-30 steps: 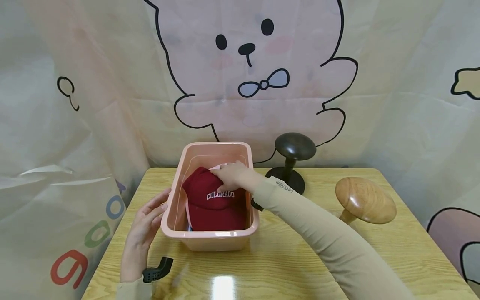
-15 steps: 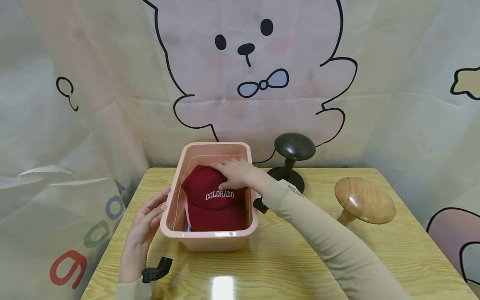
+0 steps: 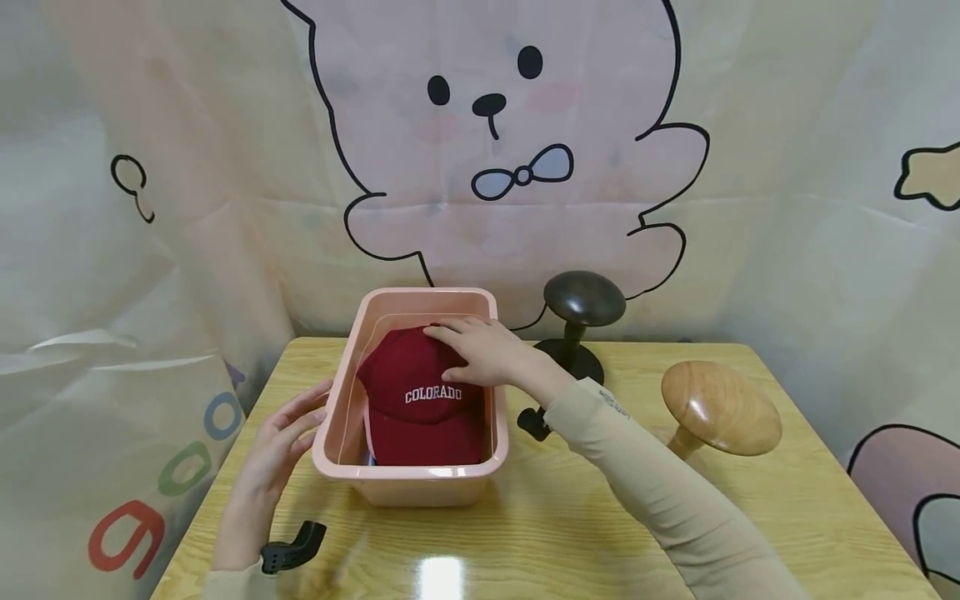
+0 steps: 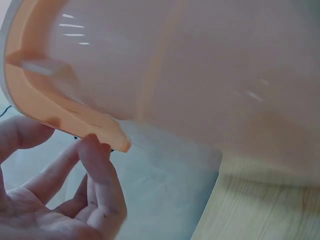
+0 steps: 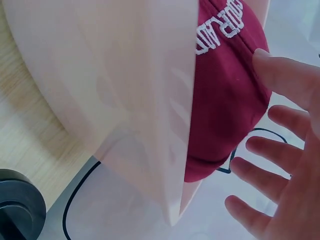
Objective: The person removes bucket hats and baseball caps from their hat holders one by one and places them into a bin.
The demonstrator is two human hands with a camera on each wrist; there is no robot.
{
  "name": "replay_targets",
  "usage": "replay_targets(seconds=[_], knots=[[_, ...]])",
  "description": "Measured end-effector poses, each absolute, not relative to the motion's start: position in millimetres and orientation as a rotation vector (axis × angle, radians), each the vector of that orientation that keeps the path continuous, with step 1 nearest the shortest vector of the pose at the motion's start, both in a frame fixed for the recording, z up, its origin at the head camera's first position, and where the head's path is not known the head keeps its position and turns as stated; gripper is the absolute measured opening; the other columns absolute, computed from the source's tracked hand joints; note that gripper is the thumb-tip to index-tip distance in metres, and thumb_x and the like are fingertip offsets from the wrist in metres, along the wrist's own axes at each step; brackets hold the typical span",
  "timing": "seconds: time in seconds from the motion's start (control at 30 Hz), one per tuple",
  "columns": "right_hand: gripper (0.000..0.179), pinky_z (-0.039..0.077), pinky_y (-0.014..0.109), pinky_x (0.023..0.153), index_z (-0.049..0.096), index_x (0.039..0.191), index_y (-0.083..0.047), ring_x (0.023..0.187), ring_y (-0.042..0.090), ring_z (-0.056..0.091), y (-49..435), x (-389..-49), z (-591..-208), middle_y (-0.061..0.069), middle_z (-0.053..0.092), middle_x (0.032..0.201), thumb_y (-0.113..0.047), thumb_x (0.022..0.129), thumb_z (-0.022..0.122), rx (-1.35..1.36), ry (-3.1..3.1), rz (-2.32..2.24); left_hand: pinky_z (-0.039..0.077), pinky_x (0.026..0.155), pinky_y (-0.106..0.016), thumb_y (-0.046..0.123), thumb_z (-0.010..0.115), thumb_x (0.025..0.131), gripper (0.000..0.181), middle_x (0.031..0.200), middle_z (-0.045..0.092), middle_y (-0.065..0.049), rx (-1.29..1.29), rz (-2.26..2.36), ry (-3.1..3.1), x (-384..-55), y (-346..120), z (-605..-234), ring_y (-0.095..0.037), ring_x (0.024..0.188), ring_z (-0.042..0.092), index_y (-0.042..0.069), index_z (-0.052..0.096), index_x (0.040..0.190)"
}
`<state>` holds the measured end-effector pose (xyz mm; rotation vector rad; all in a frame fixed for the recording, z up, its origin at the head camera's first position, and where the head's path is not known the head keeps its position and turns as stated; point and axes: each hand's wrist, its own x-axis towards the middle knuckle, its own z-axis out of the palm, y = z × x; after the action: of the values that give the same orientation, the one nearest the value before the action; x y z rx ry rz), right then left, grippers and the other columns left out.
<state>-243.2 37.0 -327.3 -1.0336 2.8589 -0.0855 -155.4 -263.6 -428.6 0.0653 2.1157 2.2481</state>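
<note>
A maroon baseball cap (image 3: 420, 392) lettered COLORADO lies brim forward in a pink plastic bin (image 3: 408, 487). Over the cap's right back side is my right hand (image 3: 491, 354), its fingers spread. In the right wrist view those fingers (image 5: 270, 180) are extended, with the thumb nearest the crown, and hold nothing. My left hand (image 3: 270, 454) is at the bin's left side. In the left wrist view its relaxed fingertips (image 4: 90, 145) touch the rim from outside. Whatever lies under the cap is mostly hidden, with a bit of blue and pink showing at its left edge.
Right of the bin stands a black mushroom-shaped hat stand (image 3: 585, 300). A wooden one (image 3: 720, 408) is farther right. Both are on the wood-grain table (image 3: 600, 533). A printed cloth (image 3: 585, 225) hangs behind, and a dark cord (image 3: 536, 321) runs near the black stand.
My right hand has lifted slightly off the cap and shifted right, uncovering more of the crown. The left hand stays at the bin's side. The whole view has shifted a little.
</note>
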Motion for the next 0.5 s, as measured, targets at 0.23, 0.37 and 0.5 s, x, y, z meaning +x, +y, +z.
replay_targets(seconds=[0.23,0.37,0.5], knots=[[0.065,0.031,0.053,0.112,0.034,0.149,-0.025,0.143,0.023,0.033,48.4,-237.4,-324.6,0.002,0.039,0.152,-0.041,0.092,0.061,-1.048,2.933,-0.166,0.052,0.079,-0.016,0.018,0.055,0.097,0.047,0.112,0.06,0.025,0.06,2.08,2.307,-155.4,-266.3,-415.2,0.006,0.099,0.059,-0.001,0.046,0.139],[0.063,0.033,0.053,0.11,0.037,0.148,-0.025,0.14,0.023,0.038,56.1,-232.6,-325.0,0.001,0.042,0.15,-0.04,0.092,0.061,-1.056,2.996,-0.216,0.052,0.078,-0.016,0.021,0.055,0.098,0.049,0.114,0.059,0.024,0.1,2.009,2.384,-153.5,-267.2,-406.9,0.005,0.096,0.061,-0.004,0.045,0.139],[0.06,0.034,0.054,0.11,0.04,0.146,-0.024,0.137,0.025,0.041,64.4,-226.5,-325.3,0.001,0.044,0.148,-0.039,0.092,0.061,-1.035,3.06,-0.268,0.053,0.077,-0.017,0.02,0.055,0.097,0.049,0.11,0.06,0.025,0.116,1.947,2.455,-153.8,-266.6,-397.7,0.005,0.093,0.06,-0.006,0.046,0.137]])
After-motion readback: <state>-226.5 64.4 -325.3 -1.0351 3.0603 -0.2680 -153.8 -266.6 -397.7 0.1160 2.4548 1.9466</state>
